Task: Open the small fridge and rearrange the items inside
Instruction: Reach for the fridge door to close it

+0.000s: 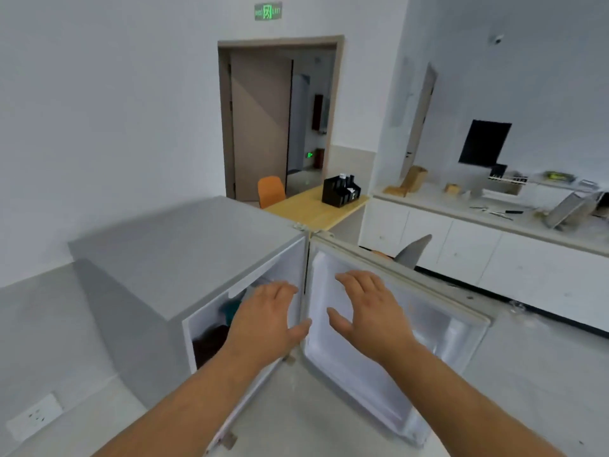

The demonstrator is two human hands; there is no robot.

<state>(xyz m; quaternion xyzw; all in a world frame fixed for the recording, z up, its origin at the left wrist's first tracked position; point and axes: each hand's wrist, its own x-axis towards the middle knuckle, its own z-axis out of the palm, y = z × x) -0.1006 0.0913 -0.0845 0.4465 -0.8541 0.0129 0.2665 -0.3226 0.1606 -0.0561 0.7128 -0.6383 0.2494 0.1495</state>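
Small grey fridge on the floor against the wall, door swung wide open to the right, hinge side at centre. Both hands empty, raised in front of the opening. Left hand in front of the cavity, fingers spread and relaxed, gripping nothing. Right hand in front of the door's inner liner, fingers apart too; contact with the liner unclear. Inside mostly hidden behind the left hand: a teal item up high, something dark lower down, neither identifiable. Probably light, rigid packaged goods, possibly cold and slick with condensation, so best wrapped round the body rather than pinched at the top. Door liner thin plastic, no good for leaning on.
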